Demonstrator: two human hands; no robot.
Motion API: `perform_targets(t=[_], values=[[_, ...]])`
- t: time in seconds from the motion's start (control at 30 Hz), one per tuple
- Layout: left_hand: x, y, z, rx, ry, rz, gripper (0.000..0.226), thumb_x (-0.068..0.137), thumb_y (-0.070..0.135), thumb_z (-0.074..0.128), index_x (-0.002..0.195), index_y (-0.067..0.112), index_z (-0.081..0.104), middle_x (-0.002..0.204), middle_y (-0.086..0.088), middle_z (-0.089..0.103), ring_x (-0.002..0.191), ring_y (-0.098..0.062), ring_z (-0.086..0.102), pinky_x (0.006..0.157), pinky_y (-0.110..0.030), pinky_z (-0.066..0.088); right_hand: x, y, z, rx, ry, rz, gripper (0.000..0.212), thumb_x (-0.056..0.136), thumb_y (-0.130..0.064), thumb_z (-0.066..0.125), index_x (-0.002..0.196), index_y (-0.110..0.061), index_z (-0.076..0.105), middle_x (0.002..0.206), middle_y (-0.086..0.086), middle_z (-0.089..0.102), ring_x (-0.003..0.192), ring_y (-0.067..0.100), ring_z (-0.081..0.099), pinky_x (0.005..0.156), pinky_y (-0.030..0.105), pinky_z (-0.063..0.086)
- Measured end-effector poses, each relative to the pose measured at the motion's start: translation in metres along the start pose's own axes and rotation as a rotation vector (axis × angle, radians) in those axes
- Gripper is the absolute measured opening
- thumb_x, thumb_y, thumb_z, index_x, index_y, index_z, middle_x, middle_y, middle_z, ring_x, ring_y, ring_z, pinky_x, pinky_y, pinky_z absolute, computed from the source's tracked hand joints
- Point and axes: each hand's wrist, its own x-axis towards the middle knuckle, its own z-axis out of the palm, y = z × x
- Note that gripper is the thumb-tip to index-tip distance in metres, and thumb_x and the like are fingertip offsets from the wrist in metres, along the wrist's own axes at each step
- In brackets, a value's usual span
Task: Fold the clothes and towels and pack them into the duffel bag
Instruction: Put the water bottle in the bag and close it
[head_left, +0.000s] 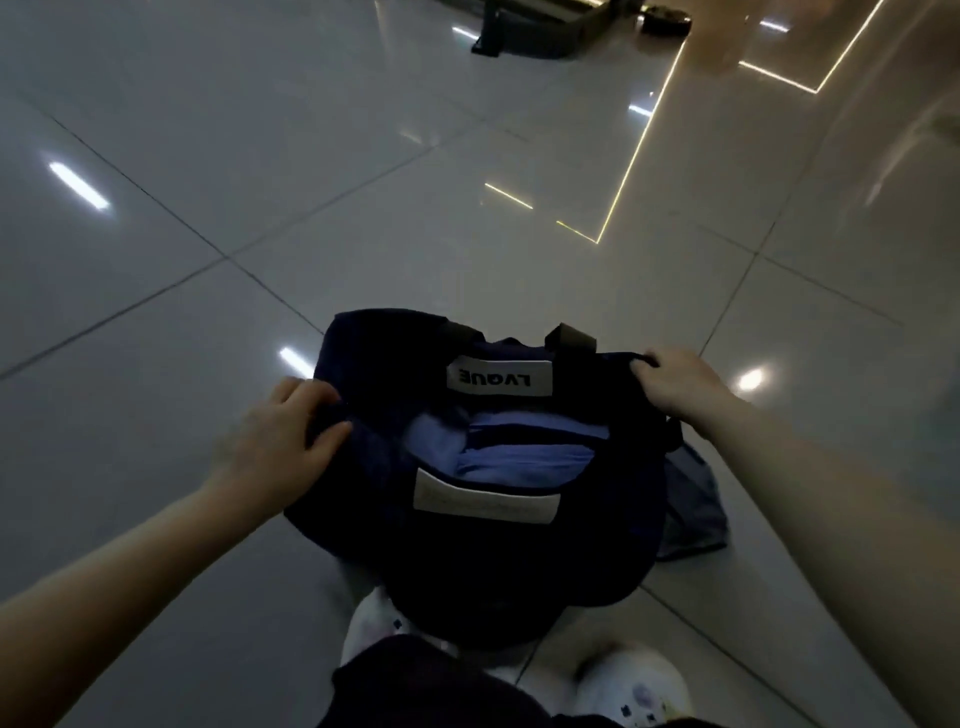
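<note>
Holding the mouth of the dark navy fabric duffel bag (483, 545) wide, that's where we are! Left hand (280, 436) has its fingers curled over the left rim, pinching the cloth; right hand (680, 387) is clamped on the far right rim. The bag sits on the glossy pale tiled floor (260, 208), right in front of the person's white shoes (631, 686). Inside, folded blue cloth (524, 447) is already down in the opening, so packing looks well under way. But wait: a crumpled grey-blue garment (693, 512) lies on the tiles just right of the bag, touching it. That one looks unfolded and not yet packed, I'd say.
</note>
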Motion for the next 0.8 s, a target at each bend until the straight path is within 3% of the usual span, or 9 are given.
perform_targets(t=[0.1, 0.2, 0.27, 0.37, 0.43, 0.53, 0.67, 0.8], values=[[0.008, 0.039, 0.011, 0.063, 0.082, 0.35, 0.035, 0.085, 0.038, 0.05, 0.1, 0.011, 0.067, 0.102, -0.008, 0.065, 0.09, -0.031, 0.063, 0.074, -0.041, 0.052, -0.022, 0.011, 0.004, 0.023, 0.302, -0.085, 0.027, 0.093, -0.025, 0.057, 0.112, -0.008, 0.049, 0.119, 0.011, 0.043, 0.099, 0.029, 0.048, 0.076, 0.031, 0.036], [0.009, 0.091, 0.036, 0.062, 0.01, 0.558, 0.035, 0.082, 0.04, 0.05, 0.1, 0.017, 0.069, 0.101, -0.001, 0.068, 0.089, -0.023, 0.067, 0.076, -0.037, 0.052, -0.055, 0.021, 0.01, -0.105, 0.545, -0.321, 0.019, 0.084, -0.018, 0.068, 0.09, -0.005, 0.055, 0.095, 0.012, 0.05, 0.084, 0.031, 0.05, 0.066, 0.034, 0.038], [0.009, 0.117, 0.06, 0.081, -0.049, 0.624, 0.034, 0.077, 0.041, 0.059, 0.102, 0.021, 0.07, 0.101, 0.003, 0.069, 0.089, -0.02, 0.067, 0.075, -0.034, 0.052, -0.068, 0.029, 0.021, -0.2, 0.504, -0.363, 0.02, 0.08, -0.022, 0.073, 0.083, -0.007, 0.059, 0.085, 0.01, 0.052, 0.077, 0.032, 0.052, 0.062, 0.038, 0.044], [0.016, 0.132, 0.094, 0.085, -0.114, 0.569, 0.057, 0.063, 0.038, 0.083, 0.114, 0.018, 0.068, 0.112, -0.004, 0.068, 0.102, -0.026, 0.065, 0.081, -0.038, 0.053, -0.073, 0.037, 0.041, -0.251, 0.411, -0.263, 0.036, 0.079, -0.038, 0.074, 0.101, -0.011, 0.063, 0.095, 0.011, 0.052, 0.084, 0.032, 0.052, 0.067, 0.042, 0.049], [0.024, 0.131, 0.114, 0.113, -0.121, 0.545, 0.056, 0.069, 0.04, 0.076, 0.119, 0.016, 0.066, 0.116, -0.009, 0.067, 0.104, -0.029, 0.065, 0.082, -0.041, 0.053, -0.073, 0.039, 0.045, -0.255, 0.356, -0.212, 0.049, 0.079, -0.043, 0.073, 0.116, -0.015, 0.058, 0.106, 0.011, 0.048, 0.091, 0.032, 0.05, 0.072, 0.042, 0.048], [0.029, 0.125, 0.136, 0.175, -0.124, 0.565, 0.053, 0.079, 0.047, 0.046, 0.118, 0.017, 0.067, 0.114, -0.008, 0.067, 0.1, -0.03, 0.066, 0.079, -0.041, 0.054, -0.064, 0.044, 0.04, -0.231, 0.258, -0.157, 0.059, 0.08, -0.043, 0.072, 0.129, -0.02, 0.046, 0.115, 0.01, 0.041, 0.098, 0.031, 0.048, 0.078, 0.04, 0.048], [0.023, 0.121, 0.162, 0.087, -0.07, 0.659, 0.035, 0.085, 0.036, 0.051, 0.106, 0.017, 0.071, 0.1, -0.003, 0.069, 0.091, -0.027, 0.065, 0.071, -0.038, 0.056, -0.049, 0.046, 0.041, -0.029, 0.158, -0.104, 0.053, 0.085, -0.032, 0.069, 0.127, -0.018, 0.04, 0.115, 0.011, 0.052, 0.1, 0.032, 0.054, 0.077, 0.035, 0.043], [0.015, 0.117, 0.17, 0.078, 0.012, 0.694, 0.027, 0.084, 0.027, 0.055, 0.102, 0.019, 0.073, 0.094, 0.002, 0.069, 0.085, -0.021, 0.064, 0.058, -0.031, 0.053, -0.045, 0.044, 0.041, -0.09, 0.199, -0.237, 0.032, 0.093, -0.014, 0.053, 0.123, -0.011, 0.045, 0.101, 0.015, 0.065, 0.087, 0.037, 0.059, 0.071, 0.041, 0.046]])
